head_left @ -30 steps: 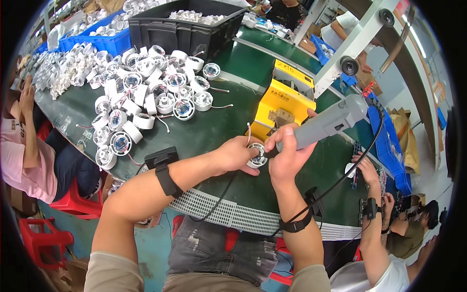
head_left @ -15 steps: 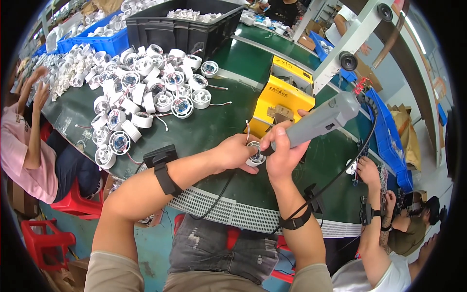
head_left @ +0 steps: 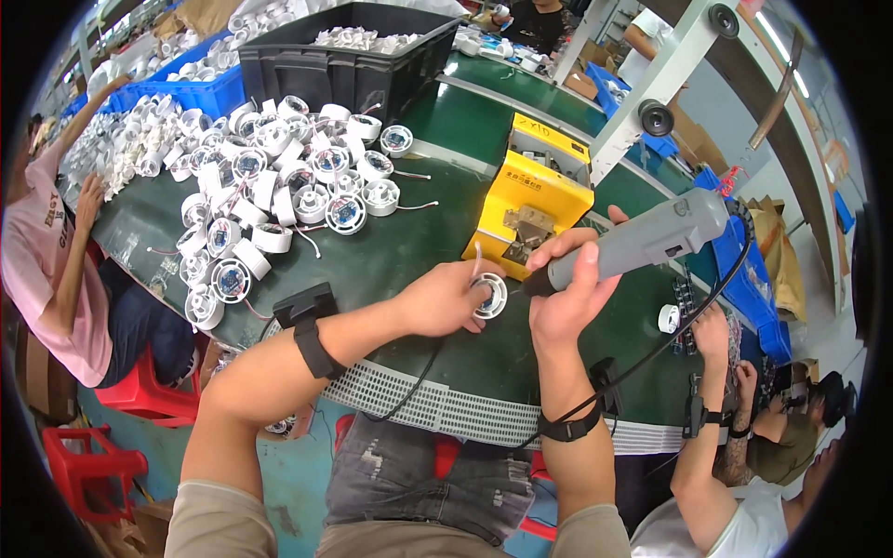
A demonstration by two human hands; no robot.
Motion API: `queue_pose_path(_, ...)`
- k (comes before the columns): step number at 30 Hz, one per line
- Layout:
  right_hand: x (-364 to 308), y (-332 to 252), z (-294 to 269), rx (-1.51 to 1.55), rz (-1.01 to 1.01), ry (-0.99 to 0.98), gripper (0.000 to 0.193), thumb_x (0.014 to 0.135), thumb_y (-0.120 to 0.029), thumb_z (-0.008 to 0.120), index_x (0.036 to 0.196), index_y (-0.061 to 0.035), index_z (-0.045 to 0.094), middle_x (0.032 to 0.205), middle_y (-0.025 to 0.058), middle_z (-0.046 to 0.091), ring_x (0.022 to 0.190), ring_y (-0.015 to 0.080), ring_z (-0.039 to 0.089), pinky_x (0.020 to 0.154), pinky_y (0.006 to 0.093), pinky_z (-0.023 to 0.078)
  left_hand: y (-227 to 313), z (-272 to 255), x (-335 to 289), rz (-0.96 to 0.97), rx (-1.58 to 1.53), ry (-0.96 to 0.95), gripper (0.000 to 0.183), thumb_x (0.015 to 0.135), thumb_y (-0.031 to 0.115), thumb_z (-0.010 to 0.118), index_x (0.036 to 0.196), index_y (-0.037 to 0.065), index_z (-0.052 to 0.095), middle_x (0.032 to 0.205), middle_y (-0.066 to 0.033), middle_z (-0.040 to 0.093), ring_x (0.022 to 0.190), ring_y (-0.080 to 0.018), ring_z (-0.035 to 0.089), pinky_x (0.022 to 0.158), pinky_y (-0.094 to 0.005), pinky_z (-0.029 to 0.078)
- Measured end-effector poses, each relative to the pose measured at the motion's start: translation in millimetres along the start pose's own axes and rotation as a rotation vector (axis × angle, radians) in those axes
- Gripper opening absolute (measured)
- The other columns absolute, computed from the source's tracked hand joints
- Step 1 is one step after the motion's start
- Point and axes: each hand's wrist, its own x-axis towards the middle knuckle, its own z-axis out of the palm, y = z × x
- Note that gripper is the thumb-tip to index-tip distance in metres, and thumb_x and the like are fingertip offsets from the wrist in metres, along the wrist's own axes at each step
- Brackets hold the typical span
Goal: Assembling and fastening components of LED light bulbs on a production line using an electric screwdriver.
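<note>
My left hand (head_left: 441, 299) pinches a small round white housing (head_left: 500, 298) with its open face turned up; my fingers cover part of its inside. My right hand (head_left: 569, 296) is wrapped round a grey electric screwdriver (head_left: 656, 232), which slants up to the right with a cable at its rear. The dark front end (head_left: 537, 283) of the screwdriver points toward the housing and is apart from it. Just beyond my hands stands a yellow screw feeder (head_left: 535, 191) with a metal block on its front.
Many white housings (head_left: 270, 186) with blue boards and wires are heaped at the far left. Behind them stand a black crate (head_left: 344, 70) and a blue bin (head_left: 200, 84). A co-worker's hand (head_left: 712, 330) works at the right beside a white part (head_left: 668, 319). A metal post (head_left: 642, 112) rises behind the feeder.
The screwdriver has lifted off the housing and moved right with my right hand. My left hand still holds the housing, nearly in place. A co-worker at the left has stretched an arm toward the bin.
</note>
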Motion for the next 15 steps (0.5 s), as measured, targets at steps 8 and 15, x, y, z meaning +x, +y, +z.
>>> queue_pose_path(8,12.2,-6.9,-13.4,-0.088,-0.122,0.053,0.051,0.095,-0.021,0.046,0.136,0.0038,0.028,0.073,0.0079,0.052,0.056,0.0145,0.052,0.050,0.0274,0.045,-4.9,-14.7,-2.2,0.848,0.983,0.013,0.032,0.076,0.009,0.059,0.107,0.011,0.063,0.107,-0.0047,0.061,0.104,-0.0252,0.059,0.088,-0.0355,0.050)
queue_pose_path(15,11.0,-6.4,-11.9,-0.108,-0.025,0.083,0.050,0.094,-0.016,0.049,0.134,0.0058,0.031,0.069,0.0068,0.052,0.056,0.0131,0.052,0.052,0.0271,0.046,0.6,-12.0,1.4,0.968,1.082,0.014,0.029,0.078,0.012,0.057,0.106,0.013,0.064,0.112,-0.0036,0.060,0.107,-0.0290,0.057,0.092,-0.0382,0.050)
